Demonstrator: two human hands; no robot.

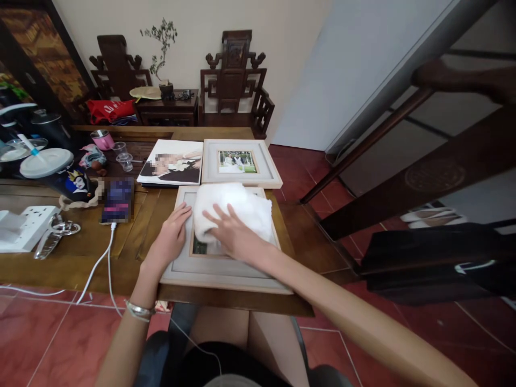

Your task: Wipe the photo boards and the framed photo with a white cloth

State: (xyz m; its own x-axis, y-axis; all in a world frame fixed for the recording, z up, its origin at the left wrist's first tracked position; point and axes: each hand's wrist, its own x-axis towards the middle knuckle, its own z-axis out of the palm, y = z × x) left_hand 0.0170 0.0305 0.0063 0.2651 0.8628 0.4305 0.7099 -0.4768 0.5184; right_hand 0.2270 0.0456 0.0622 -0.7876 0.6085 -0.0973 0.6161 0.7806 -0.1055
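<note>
A pale-framed picture point(217, 271) lies flat on the wooden table point(133, 236) in front of me. A white cloth point(236, 207) is spread over its glass. My right hand point(231, 234) lies flat on the cloth with fingers stretched out, pressing it onto the glass. My left hand point(171, 236) rests on the frame's left border, fingers extended, holding the frame down. A bracelet point(139, 310) is on my left wrist.
A second framed photo point(239, 164) and an unframed print point(171, 163) lie beyond. To the left are a phone point(116, 201) with a white cable, a power strip point(26, 228), plastic cups point(123, 156) and a pink mug point(102, 140). Carved chairs stand at the back; a stair railing is on the right.
</note>
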